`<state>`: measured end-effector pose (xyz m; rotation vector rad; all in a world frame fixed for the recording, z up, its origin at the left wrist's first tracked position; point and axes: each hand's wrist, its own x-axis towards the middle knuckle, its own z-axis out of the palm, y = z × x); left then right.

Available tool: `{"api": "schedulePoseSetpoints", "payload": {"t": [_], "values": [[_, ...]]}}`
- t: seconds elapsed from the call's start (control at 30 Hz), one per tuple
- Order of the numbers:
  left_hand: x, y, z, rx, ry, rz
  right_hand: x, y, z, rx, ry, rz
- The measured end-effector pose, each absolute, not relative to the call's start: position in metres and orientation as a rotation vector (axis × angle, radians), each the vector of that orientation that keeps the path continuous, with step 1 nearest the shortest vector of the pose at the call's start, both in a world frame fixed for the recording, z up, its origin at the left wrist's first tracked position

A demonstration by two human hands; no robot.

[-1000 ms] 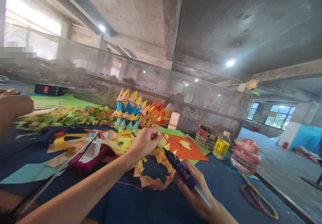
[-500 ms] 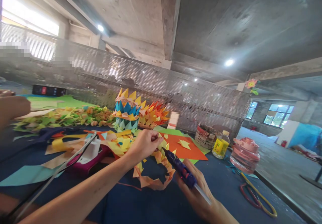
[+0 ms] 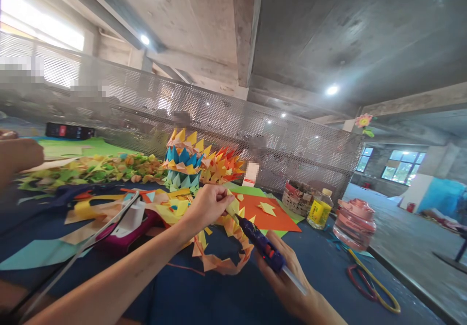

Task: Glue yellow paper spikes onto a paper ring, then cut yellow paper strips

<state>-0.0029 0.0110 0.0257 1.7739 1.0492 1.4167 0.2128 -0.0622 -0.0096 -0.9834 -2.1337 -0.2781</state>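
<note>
fingers of l hand (image 3: pixel 207 202) pinched together on a small yellow paper piece (image 3: pixel 231 209); r hand (image 3: pixel 280 265) wrapped round a dark blue glue gun (image 3: pixel 260 240), nozzle right at the piece, can't tell if touching. peach paper ring (image 3: pixel 215 263) on the blue table (image 3: pixel 189 296), just below. orange sheet (image 3: pixel 286 221) beyond w/ a yellow cutout on top. bottle (image 3: pixel 319 212) to the r has a yellow label, text too small to read. pointy paper stack (image 3: pixel 184 159) behind l hand. phone (image 3: pixel 69 131) far l, red patch on screen, writing illegible. mesh screen (image 3: pixel 219 106) in bg.
</note>
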Motion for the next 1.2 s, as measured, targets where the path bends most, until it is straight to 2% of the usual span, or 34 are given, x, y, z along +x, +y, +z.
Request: {"api": "schedulePoseSetpoints", "payload": {"t": [0.63, 1.0, 1.2], "values": [[-0.008, 0.015, 0.028, 1.688, 1.016, 1.418, 0.215, -0.062, -0.01, -0.966, -2.17, -0.272], [-0.012, 0.018, 0.031, 1.654, 1.001, 1.45, 0.22, -0.057, -0.016, -0.999, -2.282, -0.136], [-0.014, 0.017, 0.035, 1.632, 0.998, 1.46, 0.242, -0.068, -0.017, -1.078, -2.349, -0.236]]}}
